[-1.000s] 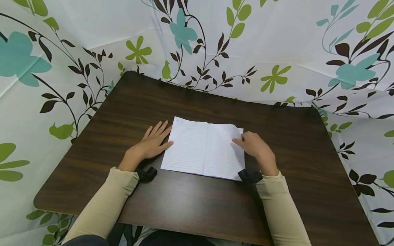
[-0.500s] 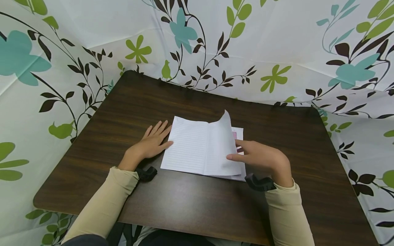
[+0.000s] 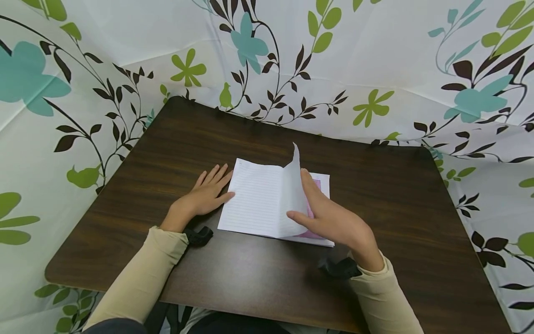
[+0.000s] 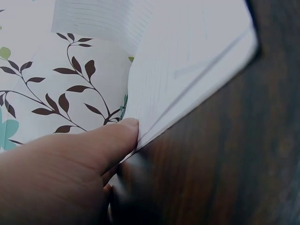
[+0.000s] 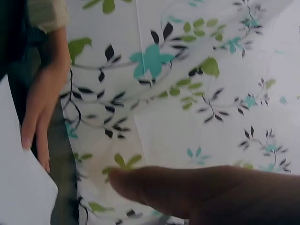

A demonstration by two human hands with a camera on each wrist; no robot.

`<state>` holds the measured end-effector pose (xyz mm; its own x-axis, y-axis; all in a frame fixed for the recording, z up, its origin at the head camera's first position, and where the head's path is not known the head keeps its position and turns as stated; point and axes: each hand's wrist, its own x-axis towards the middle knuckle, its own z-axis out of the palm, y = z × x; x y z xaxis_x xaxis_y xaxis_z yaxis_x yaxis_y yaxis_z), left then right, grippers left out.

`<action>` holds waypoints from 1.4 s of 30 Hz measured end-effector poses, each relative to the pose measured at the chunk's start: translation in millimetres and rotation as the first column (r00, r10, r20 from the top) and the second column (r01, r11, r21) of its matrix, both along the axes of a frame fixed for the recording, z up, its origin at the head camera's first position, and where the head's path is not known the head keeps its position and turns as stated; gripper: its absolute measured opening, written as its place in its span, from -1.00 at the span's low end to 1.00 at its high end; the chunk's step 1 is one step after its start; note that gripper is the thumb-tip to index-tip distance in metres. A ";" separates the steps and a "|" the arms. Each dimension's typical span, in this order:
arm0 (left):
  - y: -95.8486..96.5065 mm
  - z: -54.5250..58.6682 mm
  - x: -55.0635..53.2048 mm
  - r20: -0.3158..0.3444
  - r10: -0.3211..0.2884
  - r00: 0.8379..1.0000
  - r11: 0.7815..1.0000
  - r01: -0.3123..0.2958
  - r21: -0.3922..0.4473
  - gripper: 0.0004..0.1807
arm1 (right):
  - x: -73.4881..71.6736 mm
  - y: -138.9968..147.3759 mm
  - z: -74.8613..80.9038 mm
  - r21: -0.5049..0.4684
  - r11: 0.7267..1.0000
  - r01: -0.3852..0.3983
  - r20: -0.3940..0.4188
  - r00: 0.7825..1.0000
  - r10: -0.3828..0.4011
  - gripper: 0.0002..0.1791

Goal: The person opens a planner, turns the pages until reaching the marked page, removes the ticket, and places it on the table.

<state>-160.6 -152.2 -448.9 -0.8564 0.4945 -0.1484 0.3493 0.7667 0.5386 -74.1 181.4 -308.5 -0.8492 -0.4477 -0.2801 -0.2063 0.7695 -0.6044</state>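
While a raised page overlaps pink print — leafy cloth hangs beyond.

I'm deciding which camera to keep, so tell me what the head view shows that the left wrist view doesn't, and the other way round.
Only the head view shows the right hand, the cream sleeves and the pink area beside the lifted page.

Only the left wrist view shows, from low and close up, the notebook's side edge by the left thumb.

Both show the left hand, the open lined notebook, the dark wood-grain table and the white curtain with its leaf print.
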 end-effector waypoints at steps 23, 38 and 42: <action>1.0 7.3 4.2 0.008 -0.007 1.000 1.000 0.007 0.003 -0.24 | 2.6 -64.1 -54.9 0.113 0.988 -0.102 -0.414 0.900 0.140 0.07; 4.0 13.5 6.4 0.048 0.043 0.998 0.998 -0.045 0.036 -0.14 | -4.7 -76.5 -92.1 0.226 0.935 -0.272 -0.331 0.882 0.336 -0.07; 4.1 7.0 3.4 0.043 0.044 0.998 0.999 -0.044 -0.004 -0.07 | -5.2 -77.2 -98.1 0.184 0.939 -0.291 -0.303 0.892 0.336 -0.05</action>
